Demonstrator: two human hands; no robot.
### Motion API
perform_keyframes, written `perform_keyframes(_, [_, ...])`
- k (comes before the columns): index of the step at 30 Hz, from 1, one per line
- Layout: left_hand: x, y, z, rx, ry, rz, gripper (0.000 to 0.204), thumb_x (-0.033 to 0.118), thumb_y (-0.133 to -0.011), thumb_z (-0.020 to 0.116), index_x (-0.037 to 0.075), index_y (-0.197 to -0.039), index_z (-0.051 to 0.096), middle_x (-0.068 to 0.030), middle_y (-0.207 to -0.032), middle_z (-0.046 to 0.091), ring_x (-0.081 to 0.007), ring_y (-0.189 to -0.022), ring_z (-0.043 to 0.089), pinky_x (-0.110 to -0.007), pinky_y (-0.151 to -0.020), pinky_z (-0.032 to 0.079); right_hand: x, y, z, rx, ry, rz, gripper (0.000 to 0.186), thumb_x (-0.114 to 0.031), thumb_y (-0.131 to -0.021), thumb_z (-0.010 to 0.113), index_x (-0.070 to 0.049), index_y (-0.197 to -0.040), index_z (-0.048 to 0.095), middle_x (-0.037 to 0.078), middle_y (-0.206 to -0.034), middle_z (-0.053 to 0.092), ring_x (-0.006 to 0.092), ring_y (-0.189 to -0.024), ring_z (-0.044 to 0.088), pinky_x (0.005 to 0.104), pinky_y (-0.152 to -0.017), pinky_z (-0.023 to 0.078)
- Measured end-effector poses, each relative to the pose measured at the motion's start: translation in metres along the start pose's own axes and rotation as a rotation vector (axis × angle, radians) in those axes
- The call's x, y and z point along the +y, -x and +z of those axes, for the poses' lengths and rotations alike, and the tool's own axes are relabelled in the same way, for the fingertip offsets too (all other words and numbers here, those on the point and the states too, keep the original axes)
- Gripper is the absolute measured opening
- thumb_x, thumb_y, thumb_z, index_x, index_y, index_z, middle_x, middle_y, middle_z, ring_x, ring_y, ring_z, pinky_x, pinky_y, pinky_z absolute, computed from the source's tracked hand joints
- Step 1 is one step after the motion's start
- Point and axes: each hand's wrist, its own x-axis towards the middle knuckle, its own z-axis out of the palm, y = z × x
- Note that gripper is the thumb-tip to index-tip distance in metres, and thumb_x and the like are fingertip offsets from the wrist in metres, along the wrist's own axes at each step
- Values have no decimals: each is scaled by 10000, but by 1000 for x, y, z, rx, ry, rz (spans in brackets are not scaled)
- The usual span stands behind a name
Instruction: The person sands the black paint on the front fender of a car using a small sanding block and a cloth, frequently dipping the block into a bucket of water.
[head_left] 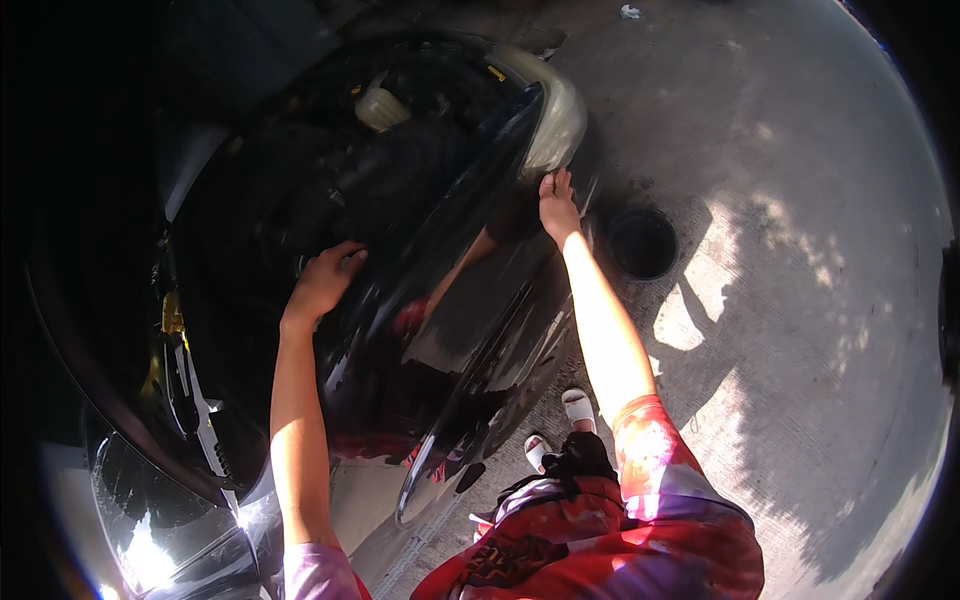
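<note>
I lean over the open engine bay [330, 170] of a glossy black car [470, 330]. My left hand [325, 280] reaches into the dark bay, fingers curled on the inner edge of the fender; whether it grips anything is hidden in shadow. My right hand [556, 205] rests with fingers spread on the fender's outer side, just below the cloudy headlight [555, 115]. Neither hand carries a loose object. A pale fluid reservoir [382, 108] sits deep in the bay.
A round black basin [642, 242] stands on the concrete ground [800, 300] to the right of the car's front corner. My feet in white sandals [578, 408] are beside the car. The windshield [150, 510] shows at lower left.
</note>
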Motion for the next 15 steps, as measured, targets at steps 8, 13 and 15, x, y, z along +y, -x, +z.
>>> perform_keyframes(8, [-27,8,4,59,-16,-99,391,363,-1031,567,72,-1266,680,-193,-1177,720,-393,-1159,658,-415,-985,497,-32,139,50,-241,65,-143,778,-529,-1082,305,-55,-1641,43,153,-1726,-26,400,-1580,50,646,-1220,157])
perform_keyframes(13, [0,-4,4,46,-39,-41,398,365,-1037,558,51,-1247,684,-207,-1163,718,-401,-1144,657,-428,-971,500,-8,-11,6,-38,60,52,773,-544,-1085,244,-2,-1621,118,187,-1709,103,398,-1573,101,645,-1226,150])
perform_keyframes(15, [-30,11,2,36,-52,-61,399,361,-1042,547,41,-1238,685,-212,-1145,721,-406,-1130,660,-438,-959,503,-22,99,60,-19,-16,-106,774,-518,-1083,292,-2,-1626,96,196,-1713,66,414,-1572,94,671,-1210,152])
